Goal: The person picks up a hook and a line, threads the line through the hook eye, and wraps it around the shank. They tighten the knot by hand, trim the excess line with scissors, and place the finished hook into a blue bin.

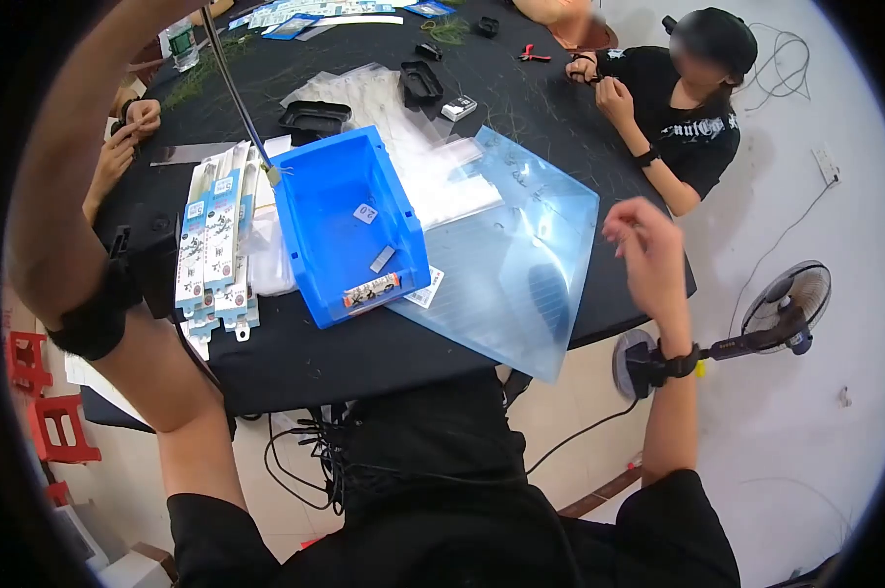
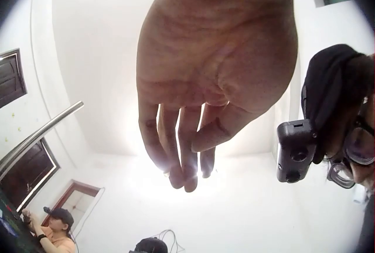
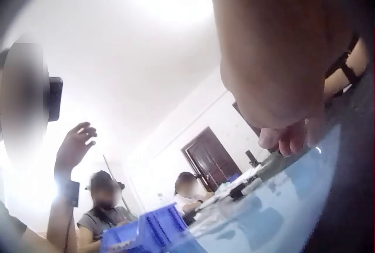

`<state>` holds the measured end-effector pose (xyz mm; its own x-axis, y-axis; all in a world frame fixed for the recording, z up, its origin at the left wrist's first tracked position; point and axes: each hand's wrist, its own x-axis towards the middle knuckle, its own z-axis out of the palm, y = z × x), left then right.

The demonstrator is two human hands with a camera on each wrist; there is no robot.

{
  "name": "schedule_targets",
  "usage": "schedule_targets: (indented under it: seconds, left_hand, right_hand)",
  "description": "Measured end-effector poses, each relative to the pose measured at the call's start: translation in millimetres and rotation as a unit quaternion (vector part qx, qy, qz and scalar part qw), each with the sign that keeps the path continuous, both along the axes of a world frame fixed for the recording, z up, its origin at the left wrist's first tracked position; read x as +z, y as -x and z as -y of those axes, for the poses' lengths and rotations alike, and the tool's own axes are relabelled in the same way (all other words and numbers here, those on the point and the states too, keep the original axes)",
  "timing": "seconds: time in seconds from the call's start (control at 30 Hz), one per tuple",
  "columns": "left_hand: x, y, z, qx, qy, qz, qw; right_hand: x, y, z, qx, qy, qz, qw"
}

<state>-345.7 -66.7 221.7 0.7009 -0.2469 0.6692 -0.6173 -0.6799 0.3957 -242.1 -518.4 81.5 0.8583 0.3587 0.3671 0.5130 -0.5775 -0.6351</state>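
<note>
My left hand [image 2: 217,60] is raised high at the left. Its palm faces the wrist camera, fingers hanging loosely and the thumb lying toward them, with nothing visible in it. My right hand [image 1: 648,255] is held beyond the right edge of a clear bluish plastic sheet [image 1: 521,245], its fingers loosely bent and no object showing in it. In the right wrist view its fingertips [image 3: 287,142] are partly hidden behind the hand. Left of the sheet stands a blue plastic bin [image 1: 330,196] containing a small white label [image 1: 365,213] and another small piece.
Printed card packs [image 1: 212,245] lie left of the bin, beside a thin upright metal rod [image 1: 232,78]. Clear bags [image 1: 393,147] and black trays [image 1: 315,118] lie behind it. A person [image 1: 697,108] sits across the table; a fan [image 1: 786,304] stands at the right.
</note>
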Motion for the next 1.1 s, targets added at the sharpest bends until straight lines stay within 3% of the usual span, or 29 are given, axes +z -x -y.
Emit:
schedule_targets:
  seconds: [0.13,0.23,0.3,0.4,0.47,0.57,0.7,0.8,0.93,1.1]
  left_hand:
    - [5.7,-1.6,1.5,-0.008,-0.002,0.000,1.000]
    - [11.9,-4.8,3.3,-0.011,-0.003,0.000,1.000]
    - [15.7,-6.9,8.5,-0.012,-0.001,-0.004,1.000]
    - [17.8,-4.9,24.0,0.015,0.012,0.011,1.000]
    - [10.7,-9.9,29.2,-0.008,0.086,0.016,0.996]
    - [8.5,-8.7,31.0,0.016,0.130,-0.006,0.991]
    - [9.5,-5.2,34.3,0.006,0.170,-0.037,0.985]
    - [12.4,-5.4,34.4,0.007,0.176,-0.064,0.982]
    - [10.3,-8.7,36.9,0.003,0.212,-0.108,0.971]
    - [0.8,-21.2,36.3,-0.006,0.275,-0.123,0.954]
  right_hand:
    - [63.1,-7.5,-33.7,0.032,-0.025,0.093,0.995]
    - [118.4,-13.0,-64.4,0.064,0.014,0.165,0.984]
    - [152.7,-14.7,-83.0,0.162,0.150,0.227,0.949]
    - [181.9,-16.9,-115.3,0.246,0.190,0.195,0.930]
    - [184.0,-18.4,-143.7,0.289,0.158,0.210,0.920]
    - [181.8,-7.5,-187.9,0.341,0.102,0.140,0.924]
    - [160.4,-11.1,-231.5,0.384,0.002,0.202,0.901]
    - [149.0,-21.0,-247.6,0.391,-0.041,0.254,0.884]
    - [140.2,-32.2,-257.9,0.388,-0.115,0.234,0.884]
    - [140.5,-39.1,-253.1,0.395,-0.100,0.221,0.886]
